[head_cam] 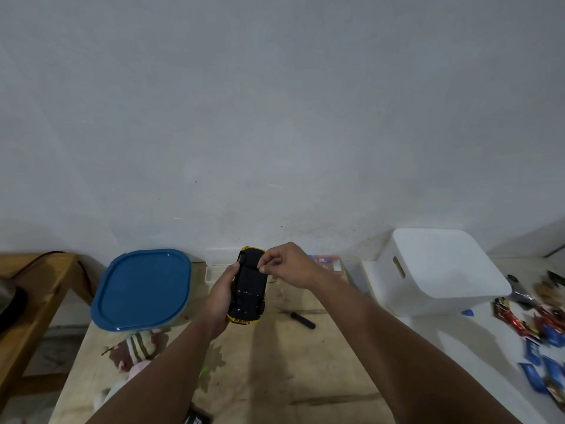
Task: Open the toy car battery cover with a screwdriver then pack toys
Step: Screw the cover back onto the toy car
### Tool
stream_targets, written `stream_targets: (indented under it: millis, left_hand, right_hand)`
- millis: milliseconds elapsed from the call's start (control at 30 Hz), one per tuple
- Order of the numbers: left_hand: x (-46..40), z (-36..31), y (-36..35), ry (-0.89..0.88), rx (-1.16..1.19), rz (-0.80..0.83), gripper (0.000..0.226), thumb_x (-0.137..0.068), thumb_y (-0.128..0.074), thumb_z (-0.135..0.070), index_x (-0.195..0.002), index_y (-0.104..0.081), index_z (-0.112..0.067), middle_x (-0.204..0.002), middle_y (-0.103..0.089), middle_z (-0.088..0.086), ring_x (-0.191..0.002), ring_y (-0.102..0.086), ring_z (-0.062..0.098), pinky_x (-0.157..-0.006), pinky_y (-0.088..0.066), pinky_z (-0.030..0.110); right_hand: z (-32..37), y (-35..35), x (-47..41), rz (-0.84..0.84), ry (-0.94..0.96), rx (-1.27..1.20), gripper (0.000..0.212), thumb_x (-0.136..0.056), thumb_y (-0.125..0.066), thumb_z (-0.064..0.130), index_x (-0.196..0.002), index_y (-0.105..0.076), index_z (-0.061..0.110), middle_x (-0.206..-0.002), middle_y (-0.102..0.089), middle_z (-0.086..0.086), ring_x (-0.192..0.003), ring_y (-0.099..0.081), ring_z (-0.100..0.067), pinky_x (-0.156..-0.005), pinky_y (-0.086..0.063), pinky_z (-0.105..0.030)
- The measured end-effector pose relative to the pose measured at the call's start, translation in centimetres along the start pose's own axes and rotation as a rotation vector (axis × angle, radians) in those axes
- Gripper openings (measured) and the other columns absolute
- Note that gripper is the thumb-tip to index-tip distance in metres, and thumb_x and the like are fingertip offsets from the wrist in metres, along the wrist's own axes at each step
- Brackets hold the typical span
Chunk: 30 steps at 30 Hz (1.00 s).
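Observation:
A yellow toy car (249, 286) is held upside down above the table, its black underside facing me. My left hand (220, 296) grips it along its left side. My right hand (287, 266) rests on the far end of the underside, thumb and fingertips pinched together there; whether they hold a small part I cannot tell. A black-handled screwdriver (301, 319) lies on the wooden table (305, 362) just right of the car, apart from both hands.
A clear box with a blue lid (142, 290) stands at the left, stuffed toys (136, 350) in front of it. A white bin (440, 270) sits at the right on a white surface with scattered wrapped packets (538, 338). A wooden bench (30, 301) lies far left.

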<state>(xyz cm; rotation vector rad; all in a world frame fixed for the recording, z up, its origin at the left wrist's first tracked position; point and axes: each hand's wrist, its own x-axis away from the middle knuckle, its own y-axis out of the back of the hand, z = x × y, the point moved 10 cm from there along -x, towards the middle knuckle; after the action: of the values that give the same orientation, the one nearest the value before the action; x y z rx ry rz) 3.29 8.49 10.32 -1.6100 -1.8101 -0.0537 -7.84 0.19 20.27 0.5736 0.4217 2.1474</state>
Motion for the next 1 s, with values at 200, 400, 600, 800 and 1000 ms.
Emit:
stream_targets:
  millis: [200,400,600,800,1000]
  left_hand:
    - [0.1,-0.6,-0.3,-0.011,0.02,0.018,0.059,-0.105,-0.046,-0.056,-0.133,-0.066,-0.009,-0.119,-0.071,0.031,-0.087,-0.071,0.039,-0.081,-0.059,0.046]
    - [0.1,-1.0,-0.3,-0.023,0.01,0.011,0.06,-0.105,-0.044,-0.057,-0.134,-0.066,-0.01,-0.122,-0.07,0.032,-0.091,-0.07,0.039,-0.09,-0.056,0.05]
    - [0.2,-1.4,-0.6,-0.046,-0.015,0.016,0.058,-0.107,-0.04,-0.055,-0.134,-0.065,-0.01,-0.121,-0.07,0.032,-0.089,-0.071,0.038,-0.082,-0.058,0.045]
    - [0.2,-1.6,-0.5,-0.06,-0.011,0.008,0.058,-0.107,-0.041,-0.054,-0.135,-0.064,-0.009,-0.123,-0.068,0.034,-0.091,-0.07,0.039,-0.081,-0.059,0.045]
    - [0.2,-1.5,-0.4,-0.062,-0.033,0.002,0.057,-0.107,-0.04,-0.055,-0.134,-0.065,-0.011,-0.122,-0.07,0.032,-0.091,-0.07,0.038,-0.084,-0.057,0.045]
  right_hand:
    - [-0.6,0.4,-0.1,-0.02,-0.011,-0.078,0.009,-0.089,-0.072,0.01,-0.086,-0.077,0.018,-0.071,-0.07,0.007,-0.064,-0.061,-0.01,-0.07,-0.052,-0.028]
    - [0.0,0.5,-0.2,-0.053,0.004,-0.083,0.013,-0.09,-0.071,0.007,-0.084,-0.076,0.017,-0.072,-0.07,0.004,-0.068,-0.061,-0.009,-0.068,-0.05,-0.022]
    - [0.2,0.4,-0.3,-0.075,0.013,-0.023,0.012,-0.09,-0.07,0.01,-0.086,-0.076,0.019,-0.08,-0.072,0.0,-0.075,-0.064,-0.009,-0.07,-0.052,-0.022]
    - [0.2,0.6,-0.3,-0.126,0.016,-0.029,0.008,-0.09,-0.071,0.01,-0.089,-0.077,0.015,-0.078,-0.071,-0.001,-0.074,-0.064,-0.011,-0.071,-0.054,-0.024]
    - [0.4,0.5,-0.1,-0.1,0.016,0.007,0.009,-0.09,-0.07,0.01,-0.088,-0.077,0.016,-0.075,-0.07,0.004,-0.071,-0.063,-0.007,-0.071,-0.055,-0.024]
